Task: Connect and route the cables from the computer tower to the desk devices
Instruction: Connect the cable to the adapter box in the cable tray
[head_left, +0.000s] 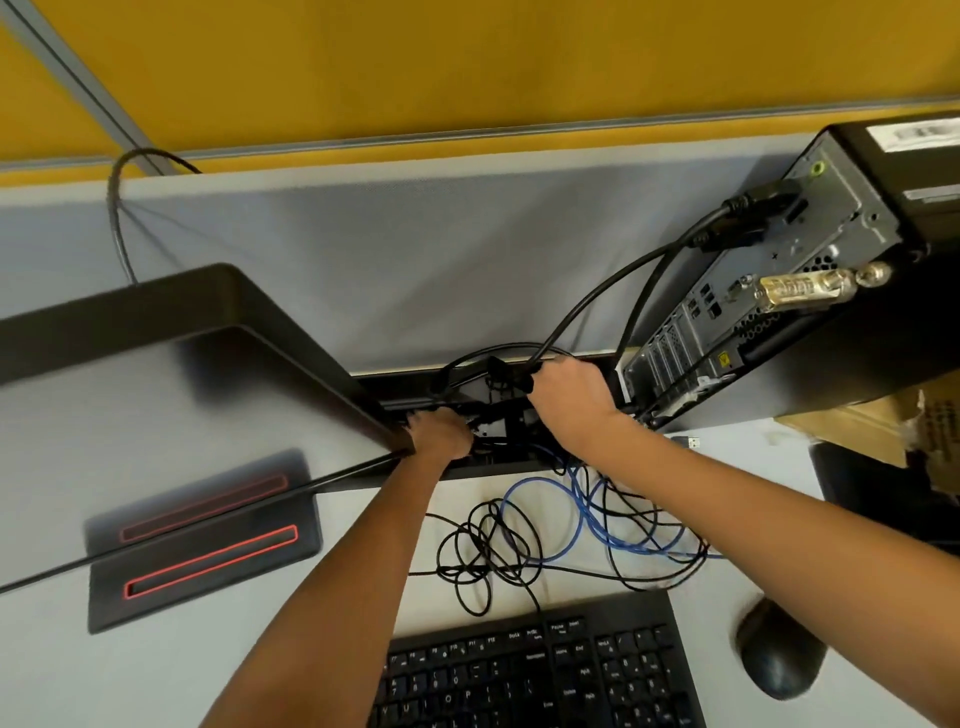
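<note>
The black computer tower stands at the right with its rear ports facing me. Two thick black cables run from its upper ports down to a dark cable slot at the back of the desk. My right hand grips these black cables at the slot. My left hand reaches into the slot beside the monitor's corner, its fingers curled around something hidden in there. A tangle of thin black cables and a blue cable lies on the desk between my arms.
A monitor on a black stand with red-lined slots fills the left. A black keyboard and a dark mouse lie near me. Behind the desk rises a grey partition. Cardboard sits below the tower.
</note>
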